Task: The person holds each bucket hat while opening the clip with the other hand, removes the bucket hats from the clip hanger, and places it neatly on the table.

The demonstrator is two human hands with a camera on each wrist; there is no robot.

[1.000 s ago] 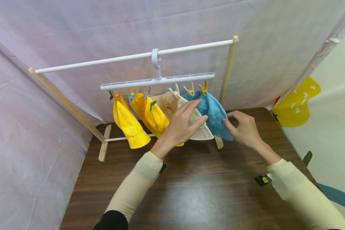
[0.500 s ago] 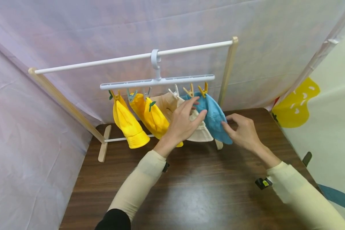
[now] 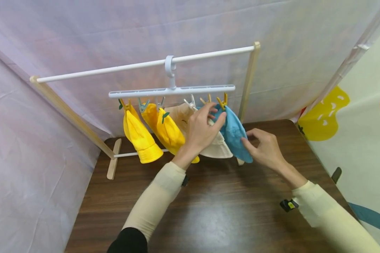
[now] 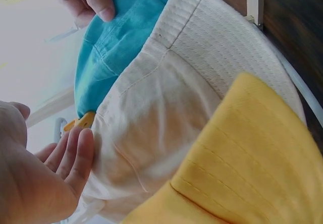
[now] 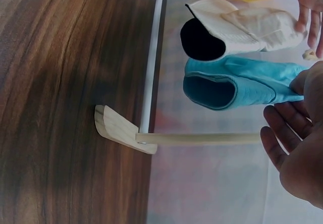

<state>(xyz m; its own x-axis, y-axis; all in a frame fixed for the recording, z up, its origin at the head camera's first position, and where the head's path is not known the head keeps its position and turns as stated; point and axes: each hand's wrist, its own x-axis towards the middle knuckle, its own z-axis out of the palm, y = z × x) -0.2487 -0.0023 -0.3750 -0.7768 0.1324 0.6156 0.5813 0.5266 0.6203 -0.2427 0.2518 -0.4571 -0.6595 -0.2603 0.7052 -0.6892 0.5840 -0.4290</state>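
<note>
A blue bucket hat [image 3: 235,133] hangs by a dark yellow clothespin [image 3: 222,102] at the right end of a white hanger [image 3: 139,93]. My right hand [image 3: 266,147] pinches its edge between thumb and fingers; the thumb lies on the blue cloth in the left wrist view. My left hand [image 3: 201,128] lies against the cream hat [image 4: 151,108], fingers fairly straight, fingertips near the clothespins, and hides part of that hat in the head view. Left of it hang two yellow hats, one with a green leaf [image 3: 165,117] and one at the far left [image 3: 142,140].
The hanger hooks onto the white rod [image 3: 98,71] of a stand with wooden posts [image 3: 249,80] and feet [image 5: 121,128]. It stands on a dark wooden table [image 3: 215,211]. Pale cloth [image 3: 114,31] hangs behind and to the left; a printed cloth hangs at the right.
My right hand keeps hold of the blue hat and has drawn it slightly down and left. My left hand has shifted slightly along the cream hat, its fingers nearer the clothespins.
</note>
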